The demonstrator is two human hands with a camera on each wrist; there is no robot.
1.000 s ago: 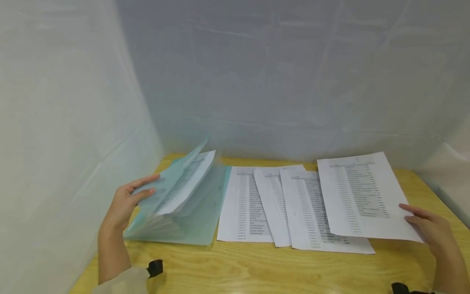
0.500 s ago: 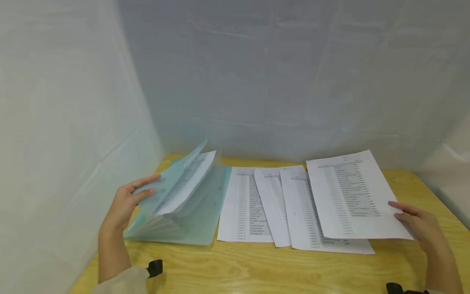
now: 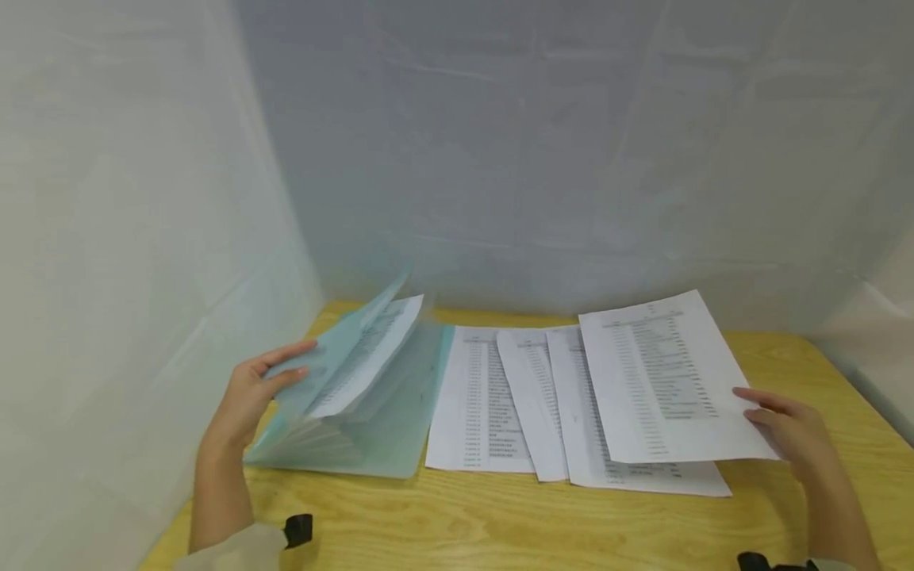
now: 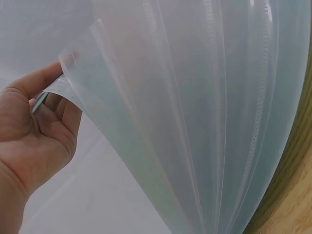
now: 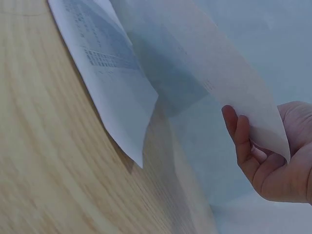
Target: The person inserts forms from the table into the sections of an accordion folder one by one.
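White translucent sheeting closes in the wooden surface (image 3: 500,523) on three sides, and the work lies along its far half. Over the last second the printed sheet (image 3: 660,381) held by the right hand (image 3: 785,428) has drifted leftward, away from the surface's right edge and further over the three pages (image 3: 514,404) spread flat beside it; its near edge now hangs clear of the wood, as the right wrist view shows, with the fingers (image 5: 241,141) curled under the corner and the thumb on top, pinching it. The head camera has shifted a little too, so part of that drift may be only apparent. My reading is that the sheet is being carried towards the folder, not laid down.

Nothing has changed on the other side: the left hand (image 3: 250,392) keeps the pale green expanding folder (image 3: 371,396) propped open, thumb (image 4: 36,80) on the outside of a lifted divider and fingers behind it, the pockets fanning out below. One printed page already stands in an open pocket.

So the two hands are well apart, each gripping its own thing, with the three flat pages between them. The carried sheet sits just beside the right hand and a good way short of the folder's mouth
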